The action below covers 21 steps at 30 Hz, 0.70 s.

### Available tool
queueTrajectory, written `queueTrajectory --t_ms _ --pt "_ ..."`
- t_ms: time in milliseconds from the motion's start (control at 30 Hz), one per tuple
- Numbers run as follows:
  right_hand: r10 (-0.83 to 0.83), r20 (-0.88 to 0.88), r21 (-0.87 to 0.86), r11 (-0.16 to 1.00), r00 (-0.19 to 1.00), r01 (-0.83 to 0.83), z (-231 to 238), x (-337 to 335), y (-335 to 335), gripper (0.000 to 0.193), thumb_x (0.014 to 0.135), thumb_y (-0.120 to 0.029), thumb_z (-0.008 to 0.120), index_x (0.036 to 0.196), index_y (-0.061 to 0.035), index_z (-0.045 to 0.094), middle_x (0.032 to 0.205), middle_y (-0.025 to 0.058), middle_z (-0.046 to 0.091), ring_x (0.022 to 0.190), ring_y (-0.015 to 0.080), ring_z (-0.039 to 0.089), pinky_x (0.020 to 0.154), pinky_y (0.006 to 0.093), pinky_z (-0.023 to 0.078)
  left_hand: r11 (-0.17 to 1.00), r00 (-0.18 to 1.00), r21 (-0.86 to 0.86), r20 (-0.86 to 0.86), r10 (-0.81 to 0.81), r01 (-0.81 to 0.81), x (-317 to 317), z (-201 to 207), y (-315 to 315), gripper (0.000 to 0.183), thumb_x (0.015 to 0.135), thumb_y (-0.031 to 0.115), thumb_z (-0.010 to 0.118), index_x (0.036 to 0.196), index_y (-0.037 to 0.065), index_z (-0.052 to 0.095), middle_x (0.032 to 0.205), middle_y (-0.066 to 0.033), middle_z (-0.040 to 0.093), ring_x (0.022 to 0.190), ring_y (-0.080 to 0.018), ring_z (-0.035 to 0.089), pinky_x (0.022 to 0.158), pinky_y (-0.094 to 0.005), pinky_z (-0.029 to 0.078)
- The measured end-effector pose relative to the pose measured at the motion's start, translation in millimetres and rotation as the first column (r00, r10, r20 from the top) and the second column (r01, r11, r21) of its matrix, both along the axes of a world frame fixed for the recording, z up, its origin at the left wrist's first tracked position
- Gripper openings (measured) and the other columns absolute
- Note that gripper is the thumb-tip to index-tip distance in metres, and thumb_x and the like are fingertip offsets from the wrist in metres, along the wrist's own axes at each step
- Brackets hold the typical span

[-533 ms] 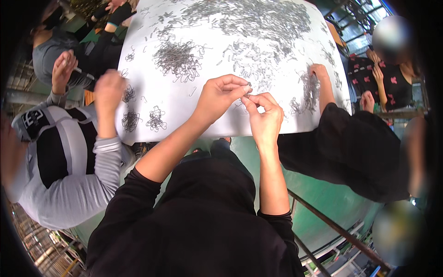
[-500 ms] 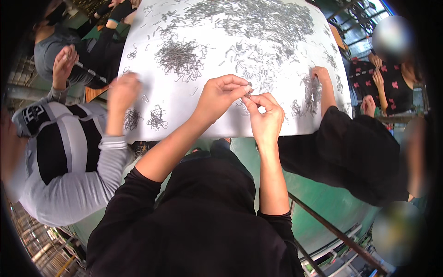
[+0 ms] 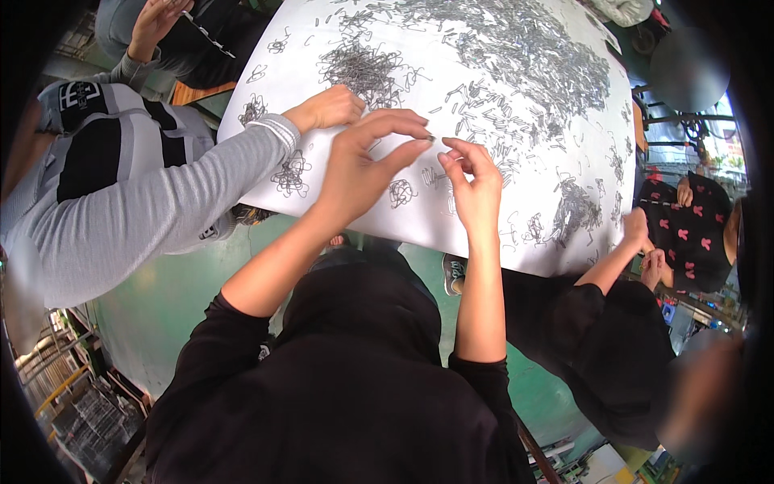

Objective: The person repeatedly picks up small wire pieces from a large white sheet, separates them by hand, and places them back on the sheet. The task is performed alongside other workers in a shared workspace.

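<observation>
Dark, apparently metal, a small piece (image 3: 431, 138) sits pinched in the left hand (image 3: 360, 165), probably light and stiff, best held by its edges. The right hand (image 3: 476, 181), fingertips apart, is just beside; wire pieces (image 3: 363, 71) lie heaped beyond.

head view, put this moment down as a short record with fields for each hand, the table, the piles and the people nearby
left hand: thumb and forefinger pinch a small dark piece
right hand: close beside it, fingertips apart from the left hand's; cannot tell if it holds anything
table: white top
piles: tangled bent wires beyond the left hand; many small metal pieces farther right
left neighbour: grey sleeve, hand over the table
floor: green
</observation>
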State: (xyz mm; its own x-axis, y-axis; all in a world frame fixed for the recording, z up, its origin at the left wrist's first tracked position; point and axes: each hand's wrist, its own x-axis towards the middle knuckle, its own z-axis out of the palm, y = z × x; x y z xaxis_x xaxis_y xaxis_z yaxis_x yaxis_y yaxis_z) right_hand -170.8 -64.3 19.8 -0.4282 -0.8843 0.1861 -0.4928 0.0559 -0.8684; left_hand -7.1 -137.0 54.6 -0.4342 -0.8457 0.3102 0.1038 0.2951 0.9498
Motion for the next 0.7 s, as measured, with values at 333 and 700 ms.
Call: queueTrajectory --t_ms 333,700 --pt "0.548 -0.522 0.438 0.83 0.654 -0.346 -126.8 22.8 -106.0 0.018 0.081 -0.023 0.067 0.095 -0.0124 0.065 0.091 0.0043 0.063 0.082 0.026 0.063 0.074 0.0374 0.05 0.954 0.98 0.225 0.07 0.186 -0.197 66.7 14.5 27.1 0.011 0.08 -0.004 0.066 0.09 0.0 0.066 0.099 -0.0046 0.064 0.091 -0.0105 0.059 0.076 -0.0234 0.048" --pt "0.034 0.616 0.207 0.957 0.787 -0.203 -22.1 41.5 -7.7 0.011 0.079 -0.008 0.072 0.087 -0.0031 0.066 0.08 0.0 0.061 0.076 0.0097 0.052 0.073 0.0252 0.043 0.972 0.992 0.218 0.106 0.063 -0.085 72.2 -14.7 44.6 0.012 0.08 0.003 0.069 0.092 0.001 0.069 0.09 -0.0065 0.067 0.084 -0.0133 0.061 0.076 -0.0255 0.048"
